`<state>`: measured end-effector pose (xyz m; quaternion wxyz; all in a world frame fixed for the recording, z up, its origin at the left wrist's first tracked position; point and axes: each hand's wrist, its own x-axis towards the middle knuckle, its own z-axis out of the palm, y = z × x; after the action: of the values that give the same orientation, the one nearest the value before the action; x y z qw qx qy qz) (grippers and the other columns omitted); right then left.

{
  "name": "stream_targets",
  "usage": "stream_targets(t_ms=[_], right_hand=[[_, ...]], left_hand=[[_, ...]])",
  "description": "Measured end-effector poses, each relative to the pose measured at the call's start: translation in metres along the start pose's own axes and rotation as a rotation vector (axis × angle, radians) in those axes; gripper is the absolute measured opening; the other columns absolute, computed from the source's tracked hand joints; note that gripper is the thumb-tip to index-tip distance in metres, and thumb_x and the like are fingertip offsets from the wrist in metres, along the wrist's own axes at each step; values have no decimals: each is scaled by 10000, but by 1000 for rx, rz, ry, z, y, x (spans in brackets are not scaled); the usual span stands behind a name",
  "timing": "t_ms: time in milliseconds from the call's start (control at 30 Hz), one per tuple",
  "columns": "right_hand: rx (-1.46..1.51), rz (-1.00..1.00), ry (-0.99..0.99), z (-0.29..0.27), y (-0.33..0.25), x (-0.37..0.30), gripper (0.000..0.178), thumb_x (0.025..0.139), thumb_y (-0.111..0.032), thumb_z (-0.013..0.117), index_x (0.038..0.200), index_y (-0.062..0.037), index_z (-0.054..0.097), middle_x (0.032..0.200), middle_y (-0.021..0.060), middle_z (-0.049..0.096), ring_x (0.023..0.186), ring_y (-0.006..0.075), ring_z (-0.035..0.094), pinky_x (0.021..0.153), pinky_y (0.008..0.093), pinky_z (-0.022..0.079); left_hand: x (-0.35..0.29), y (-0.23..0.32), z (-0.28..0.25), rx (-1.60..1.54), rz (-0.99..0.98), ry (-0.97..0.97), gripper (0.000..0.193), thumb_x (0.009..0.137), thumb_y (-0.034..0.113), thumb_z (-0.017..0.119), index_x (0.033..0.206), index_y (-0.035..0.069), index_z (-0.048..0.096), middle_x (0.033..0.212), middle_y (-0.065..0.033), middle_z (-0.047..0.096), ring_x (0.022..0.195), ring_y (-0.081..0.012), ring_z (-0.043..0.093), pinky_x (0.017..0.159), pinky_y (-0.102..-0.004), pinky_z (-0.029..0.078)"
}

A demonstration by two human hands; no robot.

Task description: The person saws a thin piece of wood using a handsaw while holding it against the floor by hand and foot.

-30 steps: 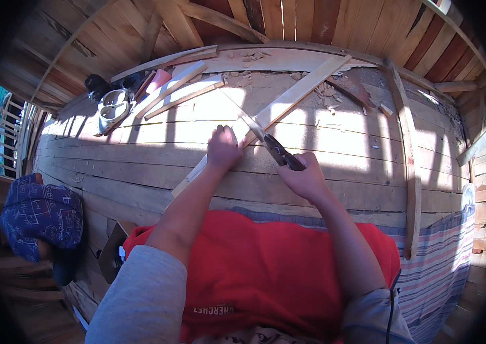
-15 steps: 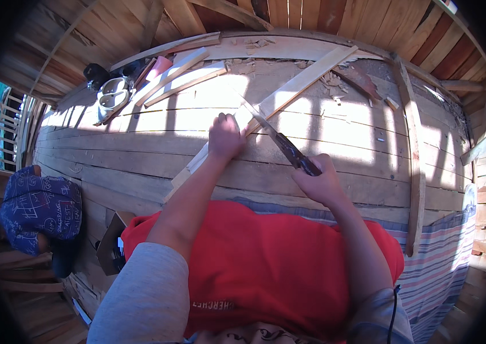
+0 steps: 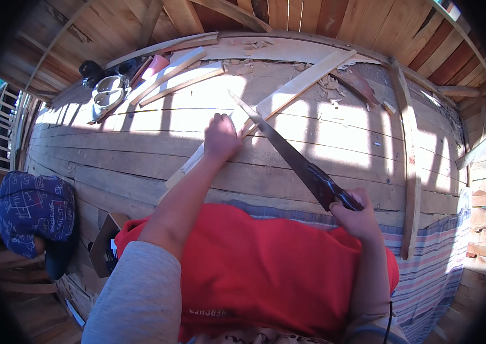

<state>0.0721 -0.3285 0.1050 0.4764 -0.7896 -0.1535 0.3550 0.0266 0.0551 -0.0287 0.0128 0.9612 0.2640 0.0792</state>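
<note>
- Handsaw (image 3: 288,153) is in the middle of the scene, its tip pointing far left and its handle near right, held in our right hand (image 3: 356,215), which is clamped round the grip.
- Our left hand (image 3: 223,136) is apart from the right, closed over the board (image 3: 303,85); its fingertips are hidden from us.
- That board slants from near left to far right across the plank floor (image 3: 140,166). The blade passes over it, but we cannot tell whether the teeth touch.
- Wood chips (image 3: 330,89) lie beside its far right end, close to a dark brown piece (image 3: 357,89).
- On the right, a long beam (image 3: 412,172) bounds our space, its near end over a striped cloth (image 3: 435,258).
- Red cloth (image 3: 266,246) bulges between our forearms, on the near side.
- Far left we see two pale boards (image 3: 168,74), a pink thing (image 3: 155,66) and a grey two-part container (image 3: 101,109).
- Near left sit an open carton (image 3: 101,232) and, beyond it, a person in a blue patterned shirt (image 3: 34,209).
</note>
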Motion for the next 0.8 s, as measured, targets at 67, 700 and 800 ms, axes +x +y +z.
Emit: stream_targets(t_ms=[67, 700, 800], right_hand=[[-32, -21, -4, 8, -11, 19, 257, 821, -198, 673, 659, -30, 565, 564, -2, 488, 549, 80, 460, 512, 300, 392], [-144, -184, 143, 53, -16, 40, 251, 815, -197, 684, 685, -23, 558, 560, 10, 512, 508, 88, 513, 478, 292, 405], [-58, -88, 182, 36, -49, 70, 271, 805, -220, 694, 692, -21, 548, 561, 13, 494, 515, 92, 488, 483, 294, 398]], left_hand=[[-9, 8, 4, 5, 20, -21, 541, 927, 461, 686, 1097, -44, 595, 1078, -188, 581, 1077, -326, 617, 878, -453, 555], [-6, 15, 1, -62, -7, 34, 501, 902, 418, 714, 1063, -43, 601, 1057, -207, 595, 1022, -368, 639, 866, -477, 557], [7, -9, 15, -138, -67, 93, 514, 883, 440, 727, 1003, -42, 594, 1011, -221, 605, 959, -391, 657, 831, -503, 556]])
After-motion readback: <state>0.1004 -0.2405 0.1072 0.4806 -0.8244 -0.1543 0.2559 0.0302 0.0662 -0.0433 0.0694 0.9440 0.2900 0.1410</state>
